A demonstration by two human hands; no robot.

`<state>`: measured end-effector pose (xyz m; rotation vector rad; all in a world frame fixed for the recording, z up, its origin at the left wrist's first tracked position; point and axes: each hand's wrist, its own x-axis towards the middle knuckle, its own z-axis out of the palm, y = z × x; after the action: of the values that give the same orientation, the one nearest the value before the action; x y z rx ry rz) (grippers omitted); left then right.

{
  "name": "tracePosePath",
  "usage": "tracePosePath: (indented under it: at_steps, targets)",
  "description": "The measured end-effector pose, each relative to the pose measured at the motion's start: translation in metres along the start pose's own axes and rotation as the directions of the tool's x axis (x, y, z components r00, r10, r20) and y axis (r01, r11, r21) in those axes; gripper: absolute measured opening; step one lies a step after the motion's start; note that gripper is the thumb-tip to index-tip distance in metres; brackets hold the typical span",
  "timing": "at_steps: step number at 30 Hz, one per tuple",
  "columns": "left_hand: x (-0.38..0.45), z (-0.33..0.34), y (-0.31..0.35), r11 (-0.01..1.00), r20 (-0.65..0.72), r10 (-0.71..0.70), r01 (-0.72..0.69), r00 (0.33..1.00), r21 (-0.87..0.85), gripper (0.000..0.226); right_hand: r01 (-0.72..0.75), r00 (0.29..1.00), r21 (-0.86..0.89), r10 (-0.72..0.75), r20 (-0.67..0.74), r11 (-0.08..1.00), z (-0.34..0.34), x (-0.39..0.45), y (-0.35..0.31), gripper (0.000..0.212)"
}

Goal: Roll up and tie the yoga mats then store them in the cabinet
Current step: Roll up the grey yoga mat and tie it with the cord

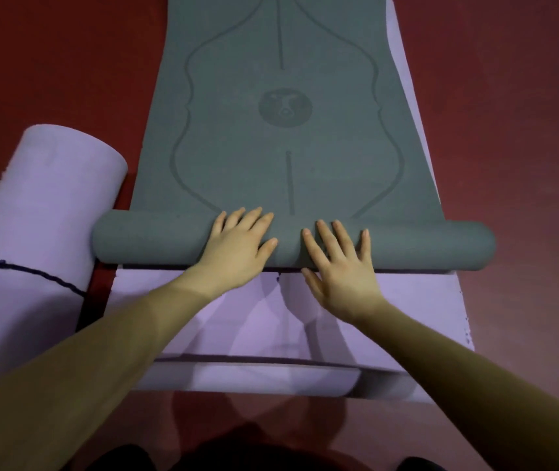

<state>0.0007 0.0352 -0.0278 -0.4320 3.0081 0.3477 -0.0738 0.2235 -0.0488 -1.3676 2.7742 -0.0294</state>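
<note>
Two hands: I am pressing both flat on the rolled part of the grey mat (281, 137), fingers straight and spread, gripping nothing.
Left hand (237, 246): I am resting it on the roll (424, 244) just left of the roll's middle, fingertips reaching the crest.
Right hand (342, 266): I am laying it just right of the middle, palm hanging over the roll's near side, close beside the left hand but apart from it.
Grey mat: it is lying on the flat lilac mat (417, 300), which is lying on the red floor (50, 79); only its near end is wound up, and most of its length is stretching flat toward the far edge of the lilac mat.
Handling: I am judging it light, soft and springy, with a grippy foam face, so the roll should loosen if I let go.
Hold: I am thinking palms set wider toward the roll's ends would keep it winding straight; later the tie belongs round the middle.
Left of the lilac mat: a rolled lilac mat (43, 212) is lying with a dark cord (33, 271) round it.
</note>
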Motion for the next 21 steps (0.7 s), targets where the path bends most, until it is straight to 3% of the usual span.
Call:
tracePosePath:
  at_steps: [2,6,10,14,18,21]
  targets:
    - [-0.015,0.0,0.001,0.999,-0.059,0.005,-0.003,0.998,0.036,0.053,-0.02,1.0,0.019,0.02,0.023,1.0,-0.005,0.015,0.005,0.061]
    - [-0.011,-0.004,0.0,0.995,0.037,-0.028,0.024,0.999,0.097,0.061,-0.082,0.997,0.053,0.081,0.017,0.995,-0.009,0.035,0.003,0.058]
    - [0.02,-0.01,-0.012,0.997,0.083,-0.03,0.024,0.996,0.07,0.066,-0.07,0.994,0.023,0.071,-0.083,0.997,-0.003,0.027,-0.001,0.058]
    - [0.046,-0.024,-0.023,0.997,0.191,0.028,-0.04,0.981,0.061,0.07,-0.039,0.997,-0.031,0.036,-0.07,0.999,0.0,0.027,0.007,0.074]
    - [0.044,-0.025,-0.016,0.981,0.062,0.049,-0.06,0.997,0.186,0.071,-0.053,0.998,-0.13,0.047,-0.046,0.99,-0.007,0.054,0.015,0.082]
    - [0.045,-0.02,-0.012,0.973,0.115,-0.012,-0.014,0.993,0.23,0.09,-0.101,0.995,-0.145,0.103,0.004,0.984,-0.013,0.078,0.016,0.096]
